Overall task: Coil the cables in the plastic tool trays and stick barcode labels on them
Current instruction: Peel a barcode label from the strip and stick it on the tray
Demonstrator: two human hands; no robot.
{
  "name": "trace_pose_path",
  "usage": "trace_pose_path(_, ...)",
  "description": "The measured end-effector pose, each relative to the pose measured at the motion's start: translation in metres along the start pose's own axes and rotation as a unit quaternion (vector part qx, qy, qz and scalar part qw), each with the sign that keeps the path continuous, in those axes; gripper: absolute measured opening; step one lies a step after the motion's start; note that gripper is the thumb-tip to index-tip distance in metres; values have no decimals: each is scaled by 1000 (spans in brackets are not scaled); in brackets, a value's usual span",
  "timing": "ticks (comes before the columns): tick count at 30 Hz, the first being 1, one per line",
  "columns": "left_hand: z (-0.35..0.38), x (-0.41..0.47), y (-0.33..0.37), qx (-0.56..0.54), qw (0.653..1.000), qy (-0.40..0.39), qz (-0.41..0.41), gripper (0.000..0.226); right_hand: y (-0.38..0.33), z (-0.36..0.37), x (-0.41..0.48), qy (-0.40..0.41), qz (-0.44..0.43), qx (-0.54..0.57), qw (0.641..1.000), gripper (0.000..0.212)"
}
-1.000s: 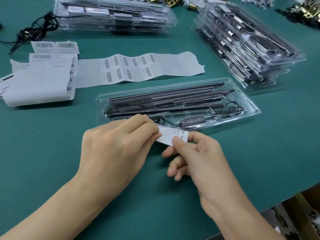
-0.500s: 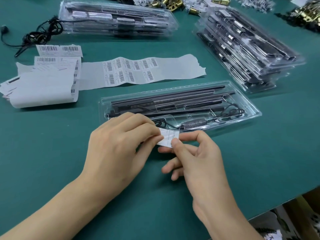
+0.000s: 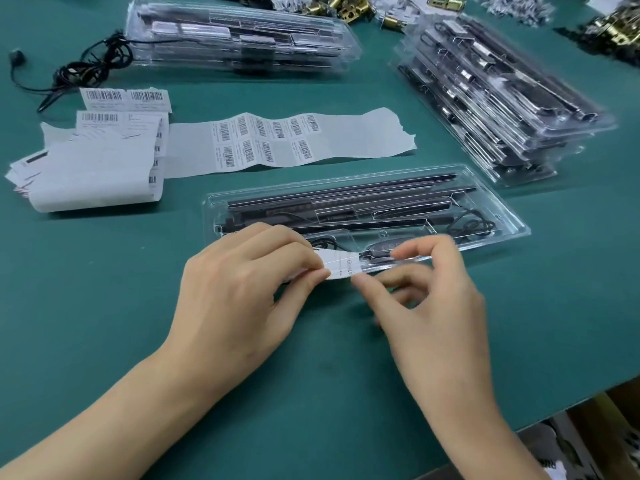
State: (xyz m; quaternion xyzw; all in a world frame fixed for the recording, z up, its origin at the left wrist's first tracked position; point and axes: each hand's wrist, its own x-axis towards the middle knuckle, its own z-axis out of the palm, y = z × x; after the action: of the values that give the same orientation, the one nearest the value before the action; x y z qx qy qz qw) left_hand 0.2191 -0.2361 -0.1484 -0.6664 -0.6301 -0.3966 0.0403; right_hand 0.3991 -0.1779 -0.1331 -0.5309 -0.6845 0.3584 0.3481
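A clear plastic tool tray [image 3: 512, 220] lies across the green table, holding long black bars and a thin black cable [image 3: 472, 225] coiled at its right end. At the tray's near edge my left hand [image 3: 239, 292] pinches the left end of a small white barcode label [image 3: 337, 266] between thumb and forefinger. My right hand [image 3: 429, 306] is just right of the label, thumb tip at its lower right corner, forefinger curled above the tray's rim. The grip of the right fingers on the label is not plain; they are blurred.
A long backing strip with several barcode labels [image 3: 263, 143] lies behind the tray, with loose label sheets [image 3: 93, 161] at left. Stacks of filled trays stand at the back [image 3: 239, 39] and right [image 3: 495, 95]. A loose black cable [image 3: 90, 64] lies far left. The table edge [image 3: 554, 407] is near right.
My right hand has opened out and slid right along the tray's near edge. The label now lies flatter against the tray rim, still pinched by my left hand.
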Motion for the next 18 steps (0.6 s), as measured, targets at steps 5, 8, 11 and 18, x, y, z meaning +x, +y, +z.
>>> trace_pose_path(5, 0, 0, -1, 1, 1000, -11, 8, 15, -1, -13, 23, 1, -215, -237, 947, 34)
trace_pose_path(8, -1, 1, -2, 2, 1000, -11, 6, 15, -4, -18, 36, -55, -281, -267, 920, 27)
trace_pose_path(11, -2, 1, -2, 9, 1000, -16, 10, 15, -1, -22, 42, -123, -280, -248, 919, 18)
trace_pose_path(18, -3, 2, -3, 11, 999, -37, 26, 16, 1, -27, 61, -214, -231, -219, 924, 31)
